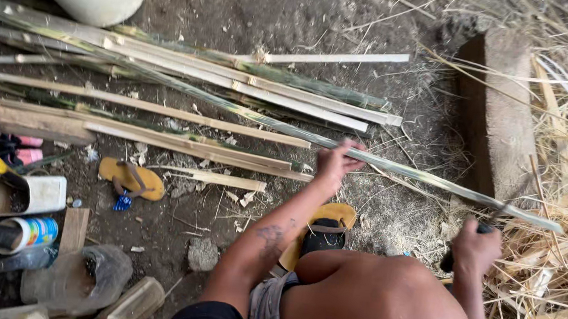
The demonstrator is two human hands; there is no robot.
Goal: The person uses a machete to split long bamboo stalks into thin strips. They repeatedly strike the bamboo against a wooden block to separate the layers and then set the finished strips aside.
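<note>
A long split bamboo strip [424, 177], green and pale, runs from the upper left down to the right over the dirt. My left hand [334, 162] grips it near its middle. My right hand [474, 247] is closed round a dark handle of a knife whose blade meets the strip near its right end [504, 209]. My bare knee [381, 295] fills the lower middle. A yellow sandal [322, 230] on my foot shows under my left forearm.
More split bamboo slats [189, 78] lie piled at the upper left. A wooden block [500, 116] stands at the right amid straw and shavings [559, 269]. A second yellow sandal [131, 178], a white tub [31, 193], a can [34, 232] and plastic bottles [79, 278] lie at the lower left.
</note>
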